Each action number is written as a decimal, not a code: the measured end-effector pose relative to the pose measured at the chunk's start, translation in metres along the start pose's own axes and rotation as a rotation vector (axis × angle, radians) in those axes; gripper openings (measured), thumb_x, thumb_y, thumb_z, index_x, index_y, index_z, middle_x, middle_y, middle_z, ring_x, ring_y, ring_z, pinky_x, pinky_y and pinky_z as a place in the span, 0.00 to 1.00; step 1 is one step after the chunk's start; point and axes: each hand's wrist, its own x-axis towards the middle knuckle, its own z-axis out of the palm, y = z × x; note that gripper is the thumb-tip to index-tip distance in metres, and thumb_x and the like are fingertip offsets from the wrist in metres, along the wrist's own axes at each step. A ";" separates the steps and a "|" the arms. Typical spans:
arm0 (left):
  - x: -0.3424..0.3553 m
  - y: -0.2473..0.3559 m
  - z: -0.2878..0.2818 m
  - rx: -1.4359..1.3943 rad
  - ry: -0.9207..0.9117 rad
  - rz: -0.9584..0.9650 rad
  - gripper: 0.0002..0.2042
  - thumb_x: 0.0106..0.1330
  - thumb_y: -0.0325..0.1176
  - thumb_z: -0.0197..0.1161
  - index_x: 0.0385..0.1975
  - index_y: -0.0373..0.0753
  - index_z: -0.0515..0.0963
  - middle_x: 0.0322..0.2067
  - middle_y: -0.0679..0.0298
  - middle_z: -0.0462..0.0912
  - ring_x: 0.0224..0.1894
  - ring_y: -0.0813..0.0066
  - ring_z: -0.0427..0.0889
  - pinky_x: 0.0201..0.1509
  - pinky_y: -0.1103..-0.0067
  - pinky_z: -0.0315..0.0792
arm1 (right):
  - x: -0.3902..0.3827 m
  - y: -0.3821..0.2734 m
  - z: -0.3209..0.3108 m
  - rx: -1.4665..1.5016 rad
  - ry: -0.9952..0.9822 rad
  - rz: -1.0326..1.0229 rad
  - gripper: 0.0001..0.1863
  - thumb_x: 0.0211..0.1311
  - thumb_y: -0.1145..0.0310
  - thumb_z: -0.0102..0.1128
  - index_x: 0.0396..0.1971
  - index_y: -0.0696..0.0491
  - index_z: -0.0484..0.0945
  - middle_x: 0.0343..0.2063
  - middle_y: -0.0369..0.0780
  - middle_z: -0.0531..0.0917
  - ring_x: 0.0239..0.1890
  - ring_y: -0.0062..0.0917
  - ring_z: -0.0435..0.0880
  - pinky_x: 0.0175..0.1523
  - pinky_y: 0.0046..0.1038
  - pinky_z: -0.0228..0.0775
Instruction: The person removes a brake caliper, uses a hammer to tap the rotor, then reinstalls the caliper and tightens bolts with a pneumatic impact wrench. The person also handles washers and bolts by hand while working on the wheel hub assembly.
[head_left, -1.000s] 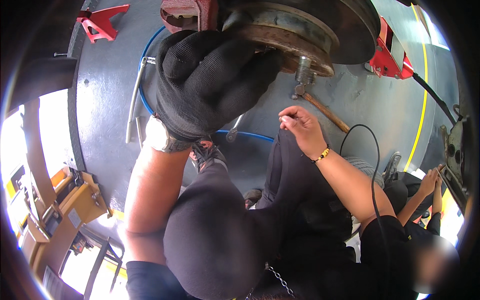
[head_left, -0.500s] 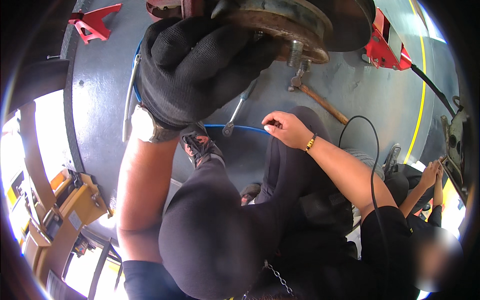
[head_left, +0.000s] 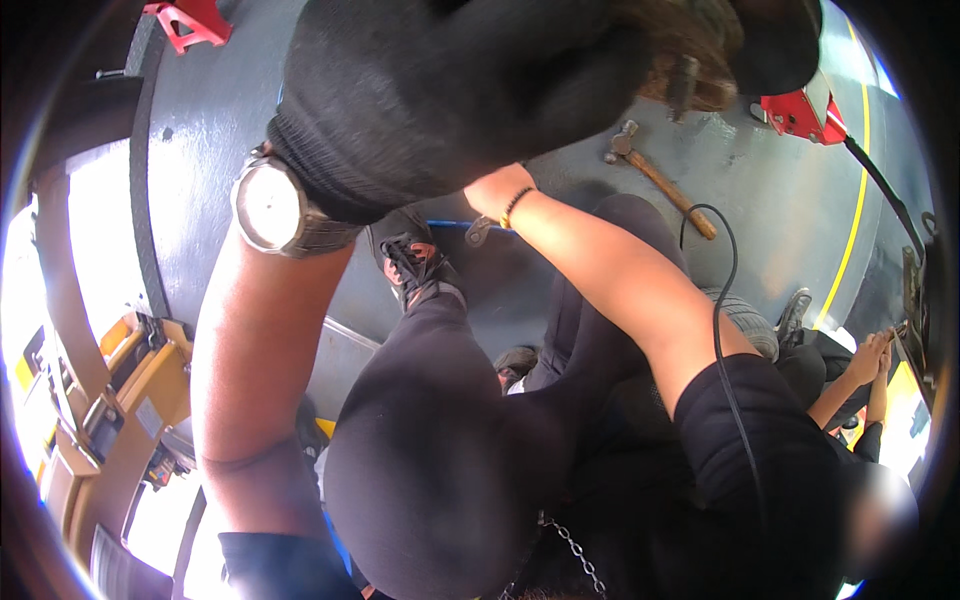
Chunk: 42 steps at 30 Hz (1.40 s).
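Note:
My left hand [head_left: 450, 90], in a black knit glove with a watch at the wrist, fills the top centre against a rusty hub [head_left: 705, 70] with studs and a dark disc [head_left: 775, 40]. Its fingers are blurred and hard to make out. My bare right hand [head_left: 500, 190] reaches in beneath it, its fingers hidden by the glove. Right beside that hand lies the head of a metal wrench [head_left: 480, 232] over a blue hose [head_left: 447, 224]. A wooden-handled hammer [head_left: 665, 180] rests on the grey floor to the right.
Red stands [head_left: 190, 25] [head_left: 805, 115] stand left and right. A black cable [head_left: 725, 270] loops past my right arm. A co-worker's hands [head_left: 870, 355] are at a metal part on the far right. Yellow-tan machinery [head_left: 135, 410] is at left; my legs fill the lower middle.
My gloved hand has risen and shifted right, covering more of the hub. My right hand has moved left and up, under the glove beside the wrench. The view has shifted.

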 end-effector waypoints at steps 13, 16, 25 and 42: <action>-0.006 0.042 -0.038 -0.049 -0.409 -0.447 0.14 0.46 0.29 0.70 0.36 0.47 0.83 0.27 0.70 0.77 0.26 0.68 0.77 0.27 0.72 0.72 | 0.011 -0.004 0.030 0.183 0.104 0.063 0.14 0.62 0.66 0.52 0.42 0.54 0.83 0.46 0.47 0.85 0.46 0.39 0.86 0.51 0.38 0.77; -0.001 0.041 -0.049 -0.019 -0.429 -0.458 0.14 0.46 0.30 0.70 0.36 0.47 0.83 0.29 0.70 0.77 0.28 0.68 0.77 0.28 0.72 0.73 | 0.010 -0.051 0.005 0.180 0.125 -0.016 0.13 0.58 0.66 0.57 0.39 0.53 0.85 0.42 0.47 0.86 0.46 0.42 0.85 0.53 0.41 0.76; -0.002 0.043 -0.051 -0.060 -0.413 -0.458 0.16 0.44 0.33 0.69 0.37 0.50 0.84 0.33 0.71 0.79 0.33 0.69 0.79 0.32 0.71 0.74 | 0.047 -0.051 0.051 0.078 0.067 -0.006 0.14 0.66 0.66 0.53 0.48 0.50 0.81 0.51 0.49 0.79 0.48 0.40 0.86 0.55 0.38 0.77; -0.005 0.079 -0.092 -0.060 -0.535 -0.603 0.19 0.41 0.38 0.69 0.38 0.56 0.84 0.42 0.74 0.81 0.42 0.70 0.81 0.40 0.70 0.76 | -0.066 -0.050 -0.085 0.954 -0.111 0.389 0.10 0.69 0.65 0.62 0.40 0.57 0.81 0.26 0.37 0.84 0.25 0.17 0.81 0.34 0.23 0.74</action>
